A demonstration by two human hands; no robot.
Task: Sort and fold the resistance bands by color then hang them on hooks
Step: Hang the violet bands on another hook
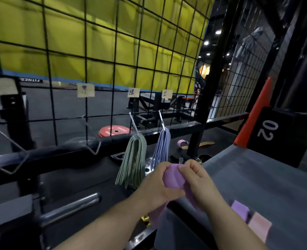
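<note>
Between my hands, the purple band (173, 175) is gripped by both left hand (158, 184) and right hand (198, 179); beyond them green bands (132, 163) hang on a hook (133, 123).

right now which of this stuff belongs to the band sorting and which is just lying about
Job: purple band, gripped by left hand and right hand; hung green bands; hung blue bands; empty hook; loose purple band; pink band.
Lying about: red weight plate; steel bar; box marked 02.
</note>
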